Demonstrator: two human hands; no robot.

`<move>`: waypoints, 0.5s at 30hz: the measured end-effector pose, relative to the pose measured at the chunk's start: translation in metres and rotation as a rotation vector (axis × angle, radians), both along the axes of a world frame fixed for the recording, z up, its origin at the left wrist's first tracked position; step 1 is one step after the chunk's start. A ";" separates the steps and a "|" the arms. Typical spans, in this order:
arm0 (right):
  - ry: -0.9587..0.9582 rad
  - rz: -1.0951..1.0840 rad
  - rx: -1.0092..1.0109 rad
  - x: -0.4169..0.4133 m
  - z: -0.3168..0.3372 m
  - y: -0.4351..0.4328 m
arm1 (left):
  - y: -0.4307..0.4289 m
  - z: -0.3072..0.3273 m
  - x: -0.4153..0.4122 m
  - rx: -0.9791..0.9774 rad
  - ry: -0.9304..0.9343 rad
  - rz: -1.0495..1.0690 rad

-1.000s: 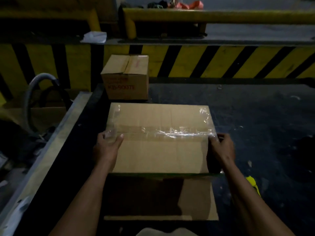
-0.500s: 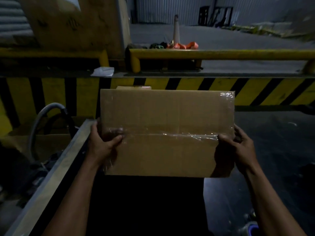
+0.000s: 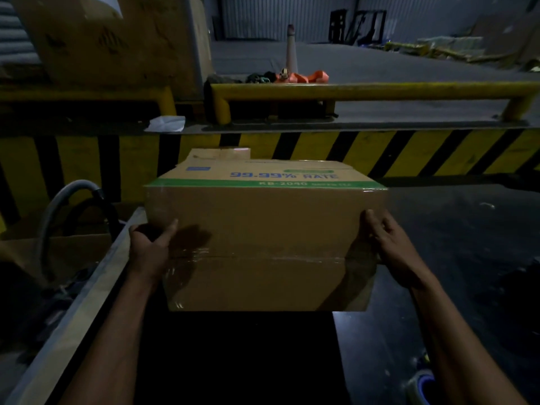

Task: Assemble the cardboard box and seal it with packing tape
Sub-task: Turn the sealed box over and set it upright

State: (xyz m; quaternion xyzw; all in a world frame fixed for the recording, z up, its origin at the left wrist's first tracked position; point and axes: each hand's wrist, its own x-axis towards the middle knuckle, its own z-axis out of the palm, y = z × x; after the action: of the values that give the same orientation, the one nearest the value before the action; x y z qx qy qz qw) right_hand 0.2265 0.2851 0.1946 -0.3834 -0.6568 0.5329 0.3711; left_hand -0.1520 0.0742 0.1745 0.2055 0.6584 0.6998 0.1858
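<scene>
Two hands on the cardboard box [image 3: 263, 223], one at each short end. Left hand [image 3: 149, 247]: thumb flat on the near face, fingers hooked round the left edge, out of sight. Right hand [image 3: 391, 247]: thumb at the right edge, fingers curled round the end panel. Both are clamped on it, neither free.

The box is in the air between them, clear of the dark floor [image 3: 467, 244]. It's tipped so the taped seam [image 3: 263, 257] faces me and the printed green-striped panel faces up. The long axis runs left-right, palm to palm, and the seam runs along it at palm height. The hands sit level, neither nearer. The far face is hidden, so can't tell if it's taped.

My read: next is a roll about that long axis, and the symmetric grip suits it.

Tape roll [image 3: 420, 387] is on the floor just outside the right forearm. Smaller box [image 3: 222, 154] is just behind, by the striped barrier [image 3: 380, 150].
</scene>
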 end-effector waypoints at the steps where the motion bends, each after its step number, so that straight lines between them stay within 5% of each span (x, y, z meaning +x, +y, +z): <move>1: -0.001 0.005 0.021 0.002 -0.002 0.000 | -0.002 -0.001 0.005 -0.008 0.041 0.027; 6: 0.120 -0.003 -0.001 0.010 0.008 -0.003 | -0.014 0.000 0.001 -0.084 0.076 -0.094; 10: 0.201 0.016 -0.127 0.017 0.016 -0.005 | -0.022 0.018 0.009 0.143 -0.121 -0.163; 15: 0.091 -0.008 -0.169 0.013 0.022 -0.001 | -0.019 0.024 0.009 0.139 -0.200 -0.215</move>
State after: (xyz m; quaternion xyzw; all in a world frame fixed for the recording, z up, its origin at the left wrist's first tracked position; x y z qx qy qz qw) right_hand 0.2391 0.2839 0.2170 -0.3916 -0.5903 0.6019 0.3689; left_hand -0.1426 0.0549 0.1983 0.2163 0.5607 0.7369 0.3095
